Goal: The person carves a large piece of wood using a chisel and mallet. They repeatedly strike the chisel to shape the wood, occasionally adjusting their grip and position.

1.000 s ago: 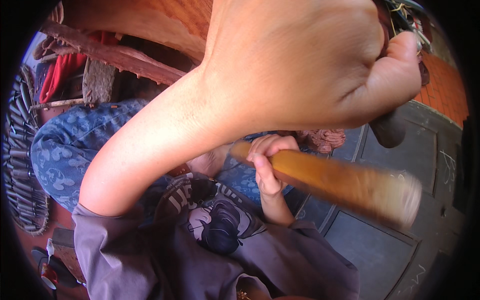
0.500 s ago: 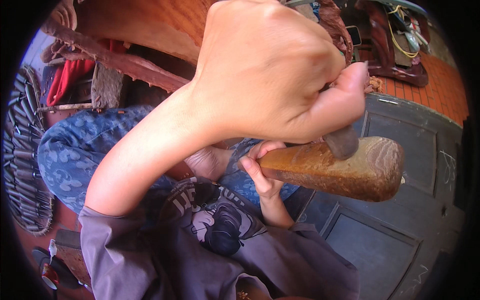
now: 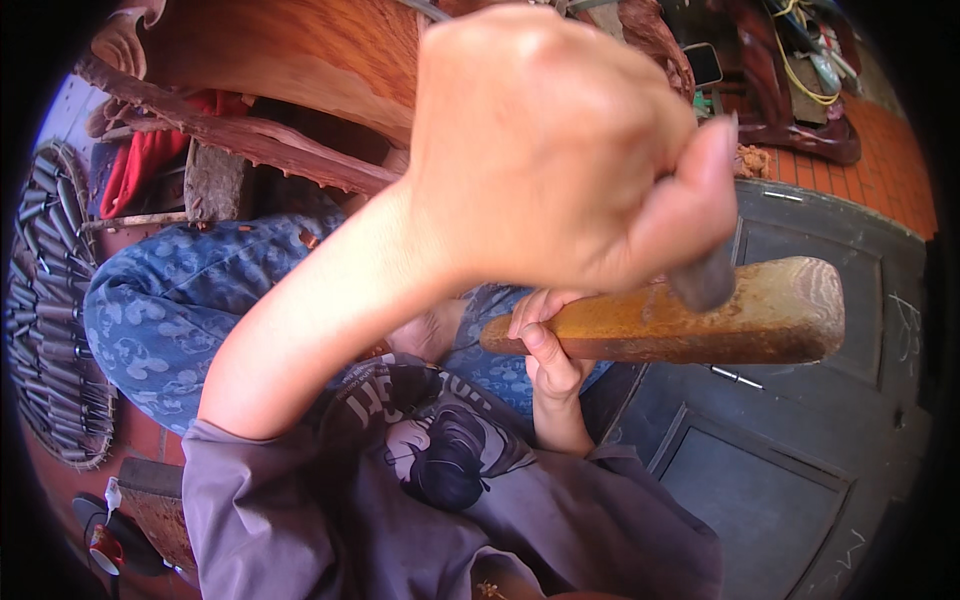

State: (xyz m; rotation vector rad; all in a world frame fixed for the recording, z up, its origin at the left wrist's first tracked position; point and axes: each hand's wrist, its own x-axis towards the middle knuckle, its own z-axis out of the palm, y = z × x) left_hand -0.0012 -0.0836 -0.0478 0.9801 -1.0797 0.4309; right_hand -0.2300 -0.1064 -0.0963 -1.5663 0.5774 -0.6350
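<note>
A yellow-brown, blocky wooden mallet (image 3: 660, 330) lies across the centre right, its broad, pale-ended head toward the right and its narrow end toward the person's lap. The right hand (image 3: 548, 350) grips it near that narrow end — the fingers are wrapped around the wood, the thumb along the near side. Above, the left hand (image 3: 570, 150) forms a fist around a dark, round-ended shaft (image 3: 706, 283), of which only the lower end protrudes, in front of the mallet head; whether the two touch cannot be told. A dark grey panelled wooden board (image 3: 800, 420) extends beneath the mallet and to the right. The person sits in blue patterned trousers (image 3: 180, 310) and a greyish-purple printed shirt (image 3: 300, 530). Beyond the left forearm stands a reddish-brown piece of carved wood (image 3: 300, 50), with a bright red cloth (image 3: 145, 165) near it. At the far left, dark cylindrical-handled tools (image 3: 50, 300) lie in rows; at upper right, orange brick flooring (image 3: 890, 170) shows.
</note>
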